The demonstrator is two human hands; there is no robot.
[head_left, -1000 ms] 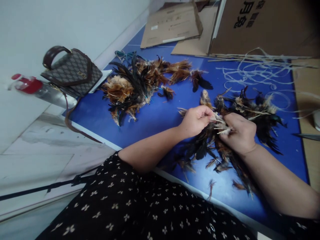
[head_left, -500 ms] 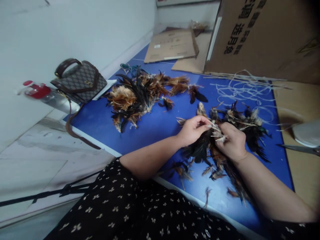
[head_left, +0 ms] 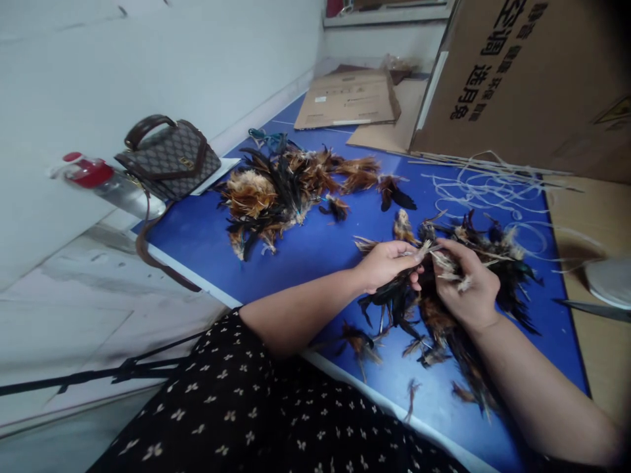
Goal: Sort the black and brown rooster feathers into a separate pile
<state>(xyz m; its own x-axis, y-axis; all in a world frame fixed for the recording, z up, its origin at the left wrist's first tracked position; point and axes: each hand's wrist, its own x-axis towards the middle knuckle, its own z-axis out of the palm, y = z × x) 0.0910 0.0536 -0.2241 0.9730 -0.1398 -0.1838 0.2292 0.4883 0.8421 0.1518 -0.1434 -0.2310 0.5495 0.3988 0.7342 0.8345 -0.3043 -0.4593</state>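
Note:
My left hand (head_left: 387, 266) is closed, its thumb and fingers pinching the pale quill ends of some feathers (head_left: 394, 302) whose dark vanes hang below. Close beside it, my right hand (head_left: 470, 282) is closed around another bunch of feathers (head_left: 436, 315), brown and black, with light quills poking out at the top. Both hands are above the blue table surface (head_left: 315, 263), almost touching. Loose feathers (head_left: 359, 341) lie beneath and in front of them. A pile of dark feathers (head_left: 513, 276) rests just beyond my right hand.
A larger feather heap (head_left: 276, 190) lies left of centre. White plastic strips (head_left: 488, 187) are tangled at the back right, near a big cardboard box (head_left: 522, 98). Scissors (head_left: 591, 309) lie at the right edge. A handbag (head_left: 172, 157) and water bottle (head_left: 113, 187) stand left.
My left hand has turned and now pinches quill ends with more fingers showing below. My right hand's grip has loosened slightly at the thumb. The whole view has shifted a little.

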